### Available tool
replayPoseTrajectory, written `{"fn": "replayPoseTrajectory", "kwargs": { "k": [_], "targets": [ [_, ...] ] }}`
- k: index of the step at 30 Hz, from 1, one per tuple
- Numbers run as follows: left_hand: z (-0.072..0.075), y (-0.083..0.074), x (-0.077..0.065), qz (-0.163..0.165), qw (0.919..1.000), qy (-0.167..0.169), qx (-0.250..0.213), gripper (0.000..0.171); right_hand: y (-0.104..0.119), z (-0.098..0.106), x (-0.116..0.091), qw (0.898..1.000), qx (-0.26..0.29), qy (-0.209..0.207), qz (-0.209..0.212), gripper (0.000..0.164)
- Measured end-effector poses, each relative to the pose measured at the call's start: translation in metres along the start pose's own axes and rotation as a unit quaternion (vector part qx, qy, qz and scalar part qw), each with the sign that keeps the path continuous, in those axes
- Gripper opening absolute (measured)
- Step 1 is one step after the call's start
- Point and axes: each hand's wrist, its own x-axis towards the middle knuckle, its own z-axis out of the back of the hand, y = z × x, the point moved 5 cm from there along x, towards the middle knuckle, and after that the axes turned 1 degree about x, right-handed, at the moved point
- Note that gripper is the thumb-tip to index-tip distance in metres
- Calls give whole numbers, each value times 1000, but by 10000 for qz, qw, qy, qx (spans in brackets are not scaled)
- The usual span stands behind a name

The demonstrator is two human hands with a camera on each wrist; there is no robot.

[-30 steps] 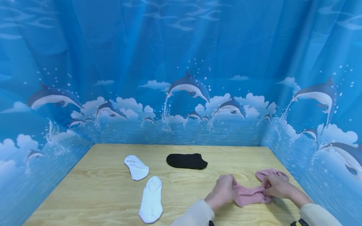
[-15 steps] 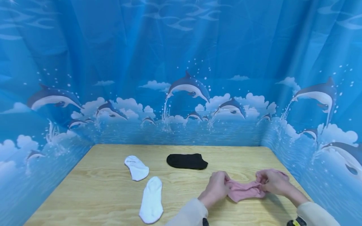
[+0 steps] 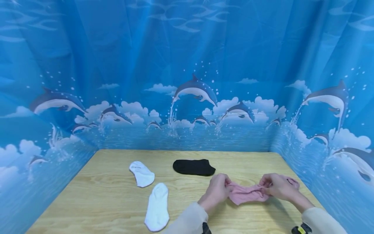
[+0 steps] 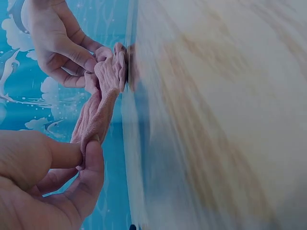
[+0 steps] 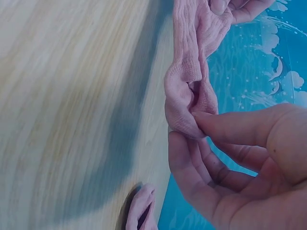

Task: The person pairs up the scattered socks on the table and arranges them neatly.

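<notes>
A pink sock [image 3: 247,194] is stretched between both hands over the right part of the table. My left hand [image 3: 217,191] pinches its left end between thumb and fingers. At the other end, my right hand [image 3: 277,187] pinches the fabric, which bunches into folds there in the right wrist view. The left wrist view shows the sock [image 4: 98,103] held up off the wood, hanging creased between the two grips. Another pink sock [image 3: 293,182] lies on the table just beyond the right hand, partly hidden by it.
A black sock [image 3: 194,167] lies flat toward the back of the wooden table [image 3: 96,195]. Left of it are a small white sock [image 3: 142,174] and a longer white sock [image 3: 157,208] nearer the front. A blue dolphin-print curtain [image 3: 187,136] encloses the back and sides.
Both hands have moved left and slightly away from the body, carrying the pink sock with them. More of the other pink sock shows now than half a second ago.
</notes>
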Motion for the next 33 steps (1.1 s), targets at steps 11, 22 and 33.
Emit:
{"fn": "replayPoseTrajectory", "kwargs": {
  "k": [11,22,33],
  "targets": [
    [18,7,-4,-43,9999,-30,-163,14,14,-4,9,9995,30,91,308,8],
    [28,13,-3,-62,9999,-130,11,12,22,-9,17,9992,28,-5,402,6],
    [37,14,-3,-131,9997,-192,104,9,29,-12,20,9984,45,-105,553,4]
  ]
}}
